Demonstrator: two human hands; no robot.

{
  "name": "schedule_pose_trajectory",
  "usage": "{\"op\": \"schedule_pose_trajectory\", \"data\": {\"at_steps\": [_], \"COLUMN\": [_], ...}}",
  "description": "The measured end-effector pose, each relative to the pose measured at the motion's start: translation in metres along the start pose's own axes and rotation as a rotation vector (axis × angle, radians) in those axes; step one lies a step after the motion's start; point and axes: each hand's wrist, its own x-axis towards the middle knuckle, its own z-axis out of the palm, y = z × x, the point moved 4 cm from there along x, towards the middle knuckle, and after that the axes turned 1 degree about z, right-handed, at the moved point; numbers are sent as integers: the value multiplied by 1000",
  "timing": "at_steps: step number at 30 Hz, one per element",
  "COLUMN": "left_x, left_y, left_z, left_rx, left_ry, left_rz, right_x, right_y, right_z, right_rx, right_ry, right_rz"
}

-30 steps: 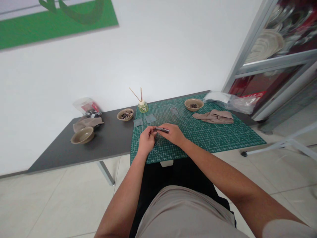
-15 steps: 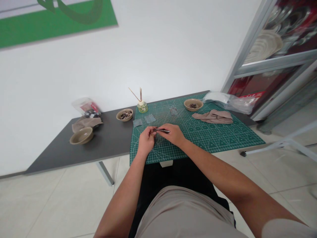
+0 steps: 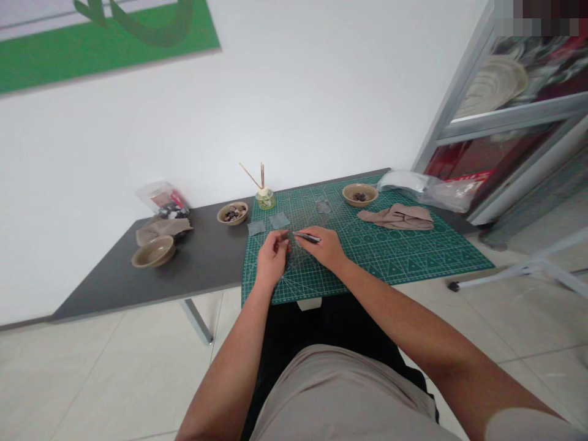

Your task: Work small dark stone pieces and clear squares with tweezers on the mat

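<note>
Over a green, white-gridded cutting mat (image 3: 390,252), the left hand (image 3: 272,256) finger-pinches a small dark piece (image 3: 285,235), seemingly for steadiness, and the right hand (image 3: 327,248) pinches a slim, dark, pen-shaped tool (image 3: 307,236).

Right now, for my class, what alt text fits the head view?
A person's right hand holds a slim tool over a green cutting mat; the left hand seemingly pinches a small dark piece. Beyond stands a reed diffuser.

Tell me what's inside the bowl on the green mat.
The bowl holds a small cluster of dark pieces, too small to identify. Bare inner wall shows around them; the floor directly beneath them is covered.
</note>
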Motion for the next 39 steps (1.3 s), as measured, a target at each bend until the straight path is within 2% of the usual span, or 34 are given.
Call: {"op": "schedule_pose_trajectory", "data": {"at_steps": [5,15,25,30,34,39], "left_x": [0,2,1,1,1,3], "left_y": [0,-1,-2,-3,-3,-3], "left_z": [-2,-2,-2,-1,-2,-3], "left_rx": [-80,-186,-260,-252,-301,-325], "left_ry": [28,33,34,35,65,72], "left_rz": [-44,-108,-97,-91,-89,-80], "right_x": [2,3,4,4,4,4], "right_y": [4,0,5,7,6,3], "right_z": [0,5,6,5,4,7], "right_rx": [-9,17,124,111,105,105], "right_ry": [12,-114,-184,-162,-143,-214], "right_rz": [51,49,51,126,128,91]}}
